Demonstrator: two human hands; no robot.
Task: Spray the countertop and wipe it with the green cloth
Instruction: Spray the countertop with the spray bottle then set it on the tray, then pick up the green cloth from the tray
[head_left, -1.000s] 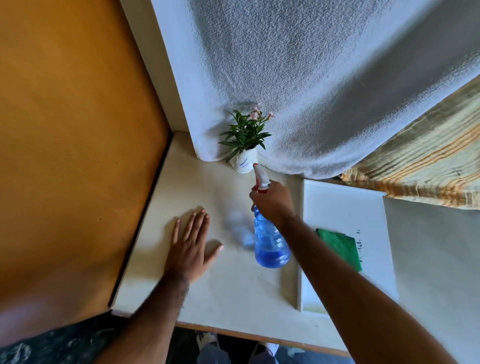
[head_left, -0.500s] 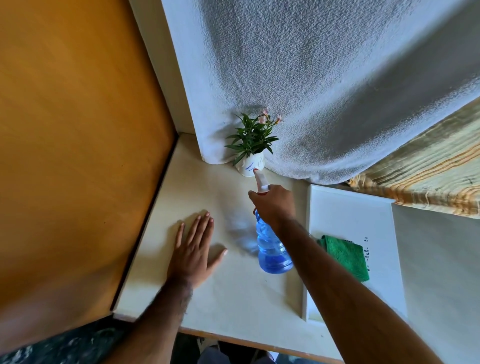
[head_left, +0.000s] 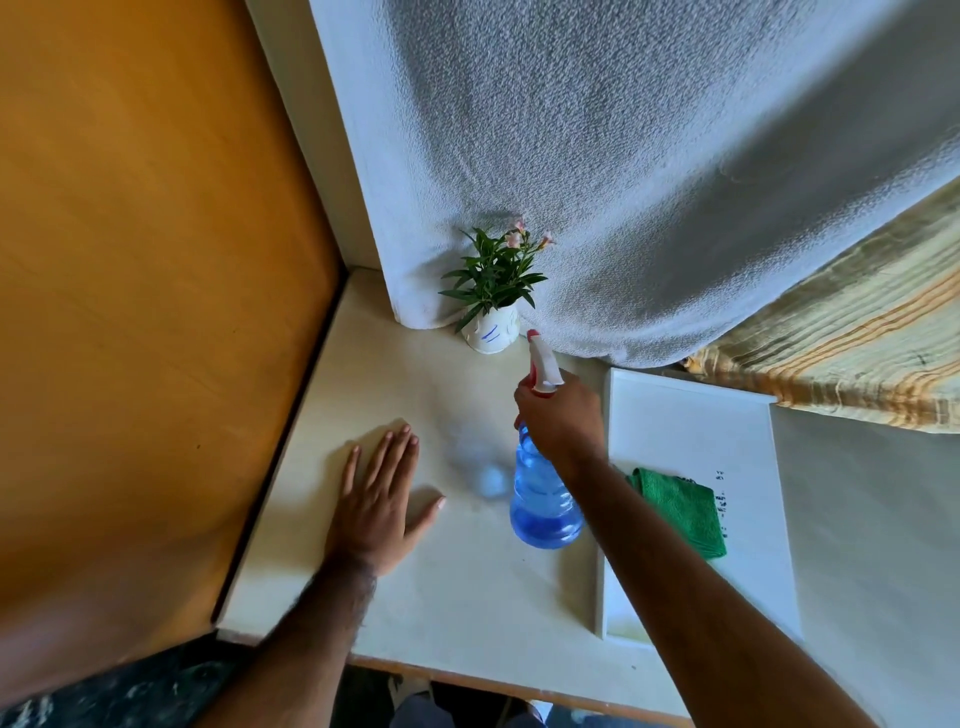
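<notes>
My right hand (head_left: 563, 415) grips the neck of a blue spray bottle (head_left: 543, 499) with a white and red nozzle that points away, toward the plant. The bottle hangs a little above the cream countertop (head_left: 467, 587), with blue liquid low in it. My left hand (head_left: 379, 499) lies flat on the countertop to the bottle's left, fingers spread and holding nothing. A folded green cloth (head_left: 680, 509) rests on a white tray (head_left: 691, 415) at the right, partly hidden behind my right forearm.
A small potted plant (head_left: 493, 301) in a white cup stands at the back, just beyond the nozzle. A white towel (head_left: 623, 182) hangs behind it and a striped fabric (head_left: 857, 343) lies at the right. An orange wall (head_left: 145, 260) borders the left edge.
The bottle and my right hand stay in much the same place by the plant; the view has shifted slightly. My left hand remains flat on the countertop.
</notes>
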